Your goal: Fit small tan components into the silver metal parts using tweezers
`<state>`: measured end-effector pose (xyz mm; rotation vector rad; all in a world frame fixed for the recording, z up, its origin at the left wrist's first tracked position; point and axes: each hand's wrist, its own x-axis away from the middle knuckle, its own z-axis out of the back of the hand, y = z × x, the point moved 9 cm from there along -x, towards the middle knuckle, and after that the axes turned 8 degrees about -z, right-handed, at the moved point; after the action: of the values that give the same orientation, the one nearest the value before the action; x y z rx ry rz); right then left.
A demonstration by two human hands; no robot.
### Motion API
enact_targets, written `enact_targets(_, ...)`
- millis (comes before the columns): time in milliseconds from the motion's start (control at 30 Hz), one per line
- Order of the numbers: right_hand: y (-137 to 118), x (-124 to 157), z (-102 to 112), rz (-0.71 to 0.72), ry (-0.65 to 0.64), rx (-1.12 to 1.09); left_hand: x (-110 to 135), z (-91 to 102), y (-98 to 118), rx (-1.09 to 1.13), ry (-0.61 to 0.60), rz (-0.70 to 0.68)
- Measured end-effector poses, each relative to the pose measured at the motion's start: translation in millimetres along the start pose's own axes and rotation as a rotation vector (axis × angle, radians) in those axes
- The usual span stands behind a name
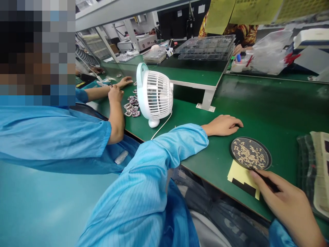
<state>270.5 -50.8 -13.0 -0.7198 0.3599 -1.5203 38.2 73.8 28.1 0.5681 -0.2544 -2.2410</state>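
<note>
My right hand grips black tweezers, their tip at the near rim of a round dark dish. Many small beige parts lie scattered in the dish; I cannot make out their kind. Partly under the dish is a yellow paper with black strips on it. My left hand rests on the green table, just beyond the dish to the left. Its fingers are loosely stretched with the thumb apart, and nothing shows in them.
A white fan stands left of my arm, its cord trailing forward. Beyond it a co-worker's hands are near a pile of small parts. A raised shelf carries clear trays. Plastic trays sit at right.
</note>
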Motion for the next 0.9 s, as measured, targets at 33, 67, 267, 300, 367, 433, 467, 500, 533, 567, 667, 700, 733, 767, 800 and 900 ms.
enact_targets(33,-0.6,0.3,-0.4,0.008,0.000,0.000,0.0,0.1,0.1,0.002,-0.002,0.000)
enact_targets(67,-1.6,0.8,0.0,0.018,0.006,-0.001,0.0,0.3,0.2,0.005,-0.003,0.000)
enact_targets(267,-7.4,3.4,1.4,0.050,0.000,0.011,0.6,3.0,2.1,0.015,-0.012,0.012)
enact_targets(300,-6.9,3.1,0.9,0.044,-0.009,0.013,0.7,3.1,2.2,0.016,-0.015,0.016)
enact_targets(367,-5.4,2.5,1.1,0.032,-0.009,0.010,0.9,3.2,2.2,0.016,-0.020,0.024)
enact_targets(433,-4.0,2.4,1.3,0.022,-0.009,0.009,1.0,3.0,2.4,0.013,-0.025,0.025)
enact_targets(467,-3.4,2.5,1.1,0.017,-0.012,0.013,1.0,3.0,2.6,0.012,-0.027,0.024)
enact_targets(500,-2.9,2.8,0.7,0.011,-0.020,0.019,0.9,2.9,2.8,0.010,-0.029,0.023)
enact_targets(533,-2.8,3.2,0.4,0.005,-0.027,0.023,0.9,2.7,2.9,0.011,-0.032,0.022)
enact_targets(567,-2.9,3.5,0.5,-0.001,-0.031,0.025,0.9,2.6,3.1,0.015,-0.035,0.021)
enact_targets(667,-4.4,4.3,0.9,-0.012,-0.035,0.028,0.7,2.3,2.8,0.026,-0.038,0.025)
enact_targets(700,-4.8,4.4,1.1,-0.013,-0.032,0.027,0.7,2.2,2.4,0.026,-0.037,0.027)
enact_targets(733,-5.0,4.4,0.9,-0.015,-0.033,0.027,0.6,2.2,2.2,0.025,-0.034,0.027)
enact_targets(767,-5.0,4.3,0.7,-0.016,-0.032,0.026,0.5,2.2,2.0,0.024,-0.028,0.024)
enact_targets(800,-4.9,4.3,0.8,-0.015,-0.029,0.025,0.5,2.1,2.1,0.024,-0.023,0.018)
enact_targets(900,-4.9,4.2,1.8,0.000,-0.014,0.027,0.5,2.0,2.2,0.023,-0.012,0.005)
